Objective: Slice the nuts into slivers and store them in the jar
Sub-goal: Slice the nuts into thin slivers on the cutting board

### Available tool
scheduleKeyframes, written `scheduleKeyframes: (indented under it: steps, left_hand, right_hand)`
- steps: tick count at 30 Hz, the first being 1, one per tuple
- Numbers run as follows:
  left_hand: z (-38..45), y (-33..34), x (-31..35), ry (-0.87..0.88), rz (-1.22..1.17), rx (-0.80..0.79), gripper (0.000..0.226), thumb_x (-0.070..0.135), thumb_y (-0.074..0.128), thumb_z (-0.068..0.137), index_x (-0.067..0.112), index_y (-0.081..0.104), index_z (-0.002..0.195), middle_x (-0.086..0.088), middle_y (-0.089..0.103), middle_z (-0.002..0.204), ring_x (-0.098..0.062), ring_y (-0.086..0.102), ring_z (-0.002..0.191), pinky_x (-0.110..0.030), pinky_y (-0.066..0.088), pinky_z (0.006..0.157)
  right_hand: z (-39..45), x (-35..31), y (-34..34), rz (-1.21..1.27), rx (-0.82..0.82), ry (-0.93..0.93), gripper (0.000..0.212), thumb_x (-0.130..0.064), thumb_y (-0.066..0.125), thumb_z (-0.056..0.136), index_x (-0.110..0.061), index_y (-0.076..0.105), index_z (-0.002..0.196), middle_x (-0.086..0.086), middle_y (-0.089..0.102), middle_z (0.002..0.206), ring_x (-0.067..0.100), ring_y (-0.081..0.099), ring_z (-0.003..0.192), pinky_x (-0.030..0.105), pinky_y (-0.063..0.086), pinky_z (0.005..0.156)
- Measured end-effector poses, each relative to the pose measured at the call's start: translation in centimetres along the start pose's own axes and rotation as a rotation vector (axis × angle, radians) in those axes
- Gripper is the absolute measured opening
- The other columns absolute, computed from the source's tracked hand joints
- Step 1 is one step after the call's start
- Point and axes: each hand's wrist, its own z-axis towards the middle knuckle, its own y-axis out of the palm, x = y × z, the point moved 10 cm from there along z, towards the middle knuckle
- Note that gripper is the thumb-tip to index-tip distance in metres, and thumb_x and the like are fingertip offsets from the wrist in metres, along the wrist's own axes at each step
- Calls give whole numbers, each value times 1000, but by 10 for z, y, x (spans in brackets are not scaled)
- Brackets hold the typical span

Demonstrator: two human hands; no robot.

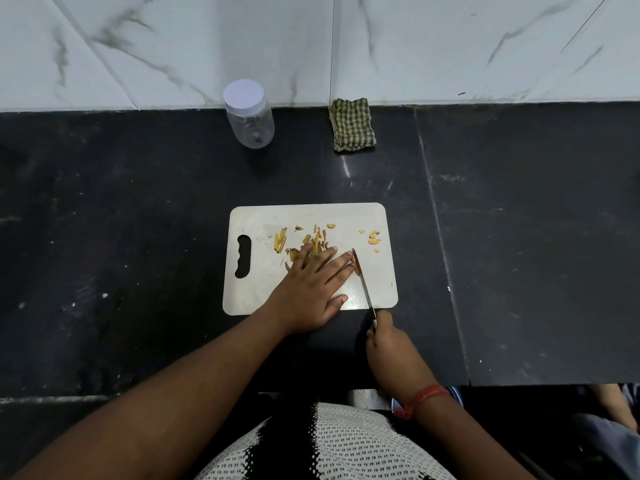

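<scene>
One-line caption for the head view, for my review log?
Left hand steadies a nut on the white cutting board while the right hand slices with a knife; lidded jar stands behind.

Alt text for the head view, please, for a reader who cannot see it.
On a white cutting board, a left hand lies flat by nut slivers while the right hand grips a knife. A lidded jar and folded cloth sit behind.

Glossy stone counter (138, 237), plastic jar (250, 123)
</scene>
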Motion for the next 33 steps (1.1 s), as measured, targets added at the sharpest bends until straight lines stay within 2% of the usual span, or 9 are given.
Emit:
scheduleKeyframes:
  steps: [6, 10, 14, 17, 20, 25, 33]
  left_hand:
    - [0, -3, 0, -3, -11, 22, 60, 50, 39, 100, 18, 44, 151, -4, 40, 158, -27, 32, 147, -60, 15, 120]
    - [1, -2, -1, -10, -12, 13, 61, 51, 37, 100, 18, 44, 151, -3, 41, 158, -27, 32, 147, -60, 15, 120]
    - [0, -2, 0, -18, -5, 27, 61, 51, 38, 99, 18, 46, 150, -2, 40, 158, -26, 34, 146, -61, 14, 120]
    - [2, -5, 0, -14, 5, 38, 60, 50, 39, 99, 18, 47, 149, -3, 41, 157, -27, 35, 145, -61, 14, 120]
    - [2, -5, 0, -18, 11, 33, 60, 51, 39, 99, 18, 47, 149, -3, 43, 156, -27, 35, 145, -61, 15, 119]
    - [0, -5, 2, -20, -1, 33, 60, 50, 39, 99, 18, 46, 149, -3, 39, 158, -27, 34, 146, -61, 16, 119]
    - [0, -5, 3, -25, -1, 32, 60, 50, 41, 98, 17, 46, 149, -4, 39, 158, -27, 34, 146, -61, 17, 119]
  right_hand:
    - [6, 0, 4, -31, -16, 42, 9, -6, 37, 97, -13, 35, 103, 19, 65, 88, 37, 63, 78, 34, 38, 61]
    - [9, 3, 7, -46, -41, 88, 16, -4, 34, 95, -19, 28, 98, 20, 65, 93, 38, 63, 83, 36, 43, 66]
    - [2, 6, 8, -62, -51, 106, 17, -1, 34, 92, -17, 29, 97, 20, 66, 93, 37, 64, 84, 33, 40, 66]
    - [8, 5, 7, -66, -45, 127, 18, -1, 32, 91, -11, 35, 106, 21, 65, 95, 37, 64, 85, 37, 44, 69]
    - [14, 2, 6, -93, -32, 122, 24, -1, 31, 90, -7, 35, 113, 20, 64, 94, 37, 64, 84, 35, 43, 67]
    - [-8, 7, 9, -63, -73, 116, 18, 2, 29, 90, -15, 30, 95, 18, 64, 90, 36, 64, 83, 35, 41, 67]
    - [-4, 4, 7, -51, -86, 153, 18, 1, 30, 90, -15, 30, 97, 20, 64, 97, 37, 63, 88, 38, 45, 74]
